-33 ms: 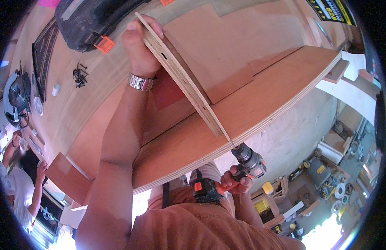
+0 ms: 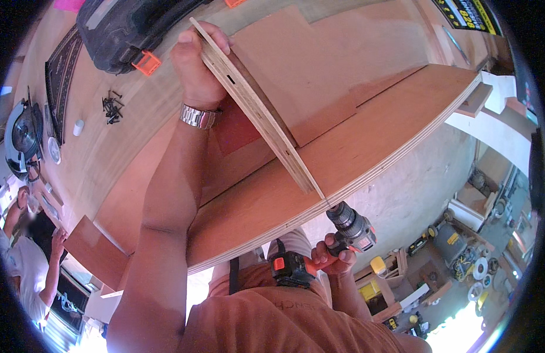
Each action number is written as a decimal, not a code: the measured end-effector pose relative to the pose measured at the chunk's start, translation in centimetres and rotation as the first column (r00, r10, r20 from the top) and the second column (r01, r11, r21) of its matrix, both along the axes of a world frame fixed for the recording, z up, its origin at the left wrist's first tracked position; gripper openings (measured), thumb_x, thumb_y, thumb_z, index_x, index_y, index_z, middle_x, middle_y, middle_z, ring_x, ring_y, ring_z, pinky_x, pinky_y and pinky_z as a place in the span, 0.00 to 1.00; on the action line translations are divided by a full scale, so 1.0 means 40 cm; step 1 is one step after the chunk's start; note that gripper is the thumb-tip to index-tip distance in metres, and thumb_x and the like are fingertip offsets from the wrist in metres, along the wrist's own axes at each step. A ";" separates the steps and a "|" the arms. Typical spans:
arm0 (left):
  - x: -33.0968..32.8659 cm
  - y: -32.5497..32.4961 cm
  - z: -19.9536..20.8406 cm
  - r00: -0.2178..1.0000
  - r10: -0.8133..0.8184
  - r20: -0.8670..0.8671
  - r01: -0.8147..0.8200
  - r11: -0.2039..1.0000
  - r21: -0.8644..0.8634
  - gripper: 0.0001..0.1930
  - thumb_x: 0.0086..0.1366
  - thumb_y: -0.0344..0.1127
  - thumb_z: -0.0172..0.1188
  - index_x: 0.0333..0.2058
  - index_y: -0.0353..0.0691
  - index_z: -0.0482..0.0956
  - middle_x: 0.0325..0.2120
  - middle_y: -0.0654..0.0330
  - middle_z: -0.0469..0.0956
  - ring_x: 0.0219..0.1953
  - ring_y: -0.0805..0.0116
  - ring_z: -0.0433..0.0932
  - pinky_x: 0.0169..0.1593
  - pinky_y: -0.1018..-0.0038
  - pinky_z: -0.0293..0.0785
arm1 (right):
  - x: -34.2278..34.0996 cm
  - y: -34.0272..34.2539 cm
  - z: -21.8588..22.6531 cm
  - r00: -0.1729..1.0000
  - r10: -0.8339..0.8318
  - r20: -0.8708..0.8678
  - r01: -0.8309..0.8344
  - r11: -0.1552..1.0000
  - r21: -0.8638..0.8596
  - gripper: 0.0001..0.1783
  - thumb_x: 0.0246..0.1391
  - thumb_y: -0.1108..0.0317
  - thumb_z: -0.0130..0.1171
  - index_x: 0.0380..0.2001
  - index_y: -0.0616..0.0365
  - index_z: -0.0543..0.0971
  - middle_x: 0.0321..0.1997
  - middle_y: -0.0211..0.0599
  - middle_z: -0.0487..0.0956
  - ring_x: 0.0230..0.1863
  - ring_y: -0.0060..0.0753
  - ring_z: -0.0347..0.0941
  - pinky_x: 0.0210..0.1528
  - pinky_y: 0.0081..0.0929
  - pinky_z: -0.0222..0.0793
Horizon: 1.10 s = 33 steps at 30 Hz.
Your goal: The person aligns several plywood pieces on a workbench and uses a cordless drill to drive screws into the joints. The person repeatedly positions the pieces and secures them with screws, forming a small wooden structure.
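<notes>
Gripping the top edge of an upright plywood panel (image 2: 254, 112), the left hand (image 2: 196, 65) closes its grip fully around it, steadying it on edge on the tabletop (image 2: 366, 147). The right hand (image 2: 331, 256), below the tabletop's rim, wraps shut on a cordless drill (image 2: 337, 235). Beyond the left grip lie a black tool case (image 2: 125, 29) with an orange latch and loose black screws (image 2: 112, 107).

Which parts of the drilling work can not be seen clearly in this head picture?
- Drill tip: hidden under the big board's edge.
- Right hand palm: covered by the drill grip.
- Left hand fingertips: behind the upright plywood panel.
- Dark screws: too small to count.
</notes>
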State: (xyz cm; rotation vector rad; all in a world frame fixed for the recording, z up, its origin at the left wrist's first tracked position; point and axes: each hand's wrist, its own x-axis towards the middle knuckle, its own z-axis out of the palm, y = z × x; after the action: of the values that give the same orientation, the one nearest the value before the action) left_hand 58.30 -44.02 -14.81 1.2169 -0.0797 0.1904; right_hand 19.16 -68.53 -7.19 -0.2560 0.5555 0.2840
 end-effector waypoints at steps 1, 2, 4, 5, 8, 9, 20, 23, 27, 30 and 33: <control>-0.002 -0.002 0.002 1.000 -0.005 -0.004 0.005 1.000 -0.011 0.35 0.65 0.68 0.43 0.24 0.36 0.73 0.18 0.60 0.72 0.20 0.70 0.71 0.25 0.74 0.69 | -0.005 -0.002 0.000 1.000 0.010 0.003 -0.010 1.000 0.004 0.28 0.48 0.60 0.61 0.51 0.61 0.70 0.29 0.46 0.75 0.32 0.43 0.72 0.41 0.37 0.67; -0.003 -0.003 0.004 1.000 -0.014 -0.017 0.014 0.999 -0.036 0.35 0.65 0.68 0.43 0.24 0.36 0.72 0.19 0.60 0.72 0.21 0.70 0.71 0.26 0.73 0.69 | -0.009 -0.003 0.000 1.000 0.019 0.001 -0.019 1.000 0.019 0.28 0.48 0.60 0.61 0.51 0.61 0.70 0.29 0.46 0.75 0.32 0.43 0.72 0.41 0.37 0.67; -0.001 -0.007 0.004 1.000 0.024 0.013 -0.024 1.000 0.013 0.34 0.65 0.67 0.43 0.24 0.37 0.72 0.19 0.60 0.72 0.23 0.69 0.71 0.29 0.72 0.70 | -0.016 -0.005 -0.004 1.000 0.031 -0.001 -0.031 0.998 0.045 0.28 0.48 0.60 0.61 0.51 0.60 0.70 0.30 0.45 0.75 0.32 0.42 0.71 0.41 0.36 0.67; 0.002 -0.007 0.003 0.999 0.040 0.025 -0.040 0.999 0.029 0.34 0.65 0.67 0.43 0.24 0.37 0.72 0.19 0.60 0.72 0.24 0.69 0.71 0.31 0.72 0.70 | -0.019 -0.005 -0.006 1.000 0.029 -0.011 -0.028 0.998 0.047 0.28 0.47 0.60 0.62 0.51 0.61 0.71 0.30 0.45 0.75 0.32 0.42 0.71 0.41 0.36 0.67; 0.012 -0.001 -0.001 0.999 -0.034 0.012 0.034 0.999 -0.030 0.34 0.65 0.67 0.42 0.23 0.37 0.72 0.19 0.60 0.71 0.25 0.68 0.70 0.36 0.70 0.70 | -0.013 -0.008 -0.025 0.999 0.029 -0.018 -0.028 0.999 0.041 0.29 0.46 0.60 0.63 0.50 0.61 0.71 0.30 0.44 0.75 0.32 0.42 0.72 0.41 0.35 0.67; 0.016 0.005 -0.001 0.998 -0.070 -0.001 0.070 0.997 -0.031 0.33 0.65 0.67 0.42 0.24 0.37 0.72 0.20 0.59 0.72 0.25 0.67 0.69 0.36 0.71 0.69 | -0.015 -0.007 -0.025 0.999 0.032 -0.020 -0.031 0.999 0.034 0.29 0.45 0.60 0.63 0.50 0.62 0.71 0.30 0.44 0.75 0.32 0.42 0.72 0.41 0.35 0.67; 0.022 0.016 -0.014 0.996 -0.080 0.026 0.082 0.994 -0.077 0.32 0.63 0.67 0.44 0.27 0.37 0.72 0.21 0.57 0.72 0.27 0.64 0.69 0.42 0.65 0.69 | -0.017 0.009 -0.010 0.998 -0.002 -0.057 -0.004 0.995 -0.103 0.28 0.45 0.61 0.62 0.48 0.63 0.72 0.29 0.47 0.77 0.32 0.43 0.75 0.42 0.38 0.71; 0.025 0.021 -0.015 0.996 -0.083 0.009 0.083 0.996 -0.030 0.33 0.63 0.67 0.43 0.27 0.36 0.72 0.21 0.56 0.72 0.27 0.63 0.70 0.41 0.63 0.69 | -0.012 0.012 0.000 0.999 0.007 -0.052 -0.014 0.990 -0.141 0.28 0.44 0.60 0.62 0.48 0.64 0.72 0.29 0.47 0.77 0.32 0.43 0.75 0.41 0.37 0.71; 0.028 0.023 -0.012 0.998 -0.062 -0.002 0.062 0.998 -0.015 0.34 0.64 0.67 0.42 0.26 0.36 0.72 0.22 0.56 0.72 0.27 0.63 0.71 0.41 0.62 0.70 | -0.009 0.012 0.000 0.999 0.007 -0.042 -0.015 0.985 -0.173 0.28 0.44 0.61 0.63 0.49 0.64 0.72 0.29 0.46 0.77 0.33 0.42 0.76 0.42 0.36 0.72; 0.026 0.019 -0.009 0.999 -0.039 -0.016 0.039 0.999 0.010 0.34 0.64 0.67 0.42 0.26 0.35 0.72 0.21 0.56 0.72 0.27 0.62 0.71 0.41 0.62 0.70 | -0.013 0.008 -0.011 0.999 0.015 -0.031 -0.021 0.981 -0.195 0.28 0.44 0.61 0.64 0.49 0.64 0.72 0.30 0.46 0.78 0.33 0.42 0.76 0.42 0.35 0.72; 0.029 0.019 -0.007 0.998 -0.052 -0.021 0.051 0.999 -0.013 0.34 0.64 0.67 0.42 0.25 0.35 0.72 0.21 0.56 0.72 0.27 0.62 0.71 0.41 0.62 0.70 | -0.020 0.006 -0.018 0.999 0.015 -0.036 -0.022 0.980 -0.196 0.28 0.44 0.61 0.64 0.49 0.64 0.73 0.30 0.46 0.77 0.34 0.41 0.76 0.42 0.35 0.72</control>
State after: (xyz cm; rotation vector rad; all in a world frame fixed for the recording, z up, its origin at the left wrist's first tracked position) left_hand 59.44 -43.27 -15.09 1.2024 -0.0909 0.1328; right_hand 18.37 -68.27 -7.90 -0.4487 0.6164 0.2517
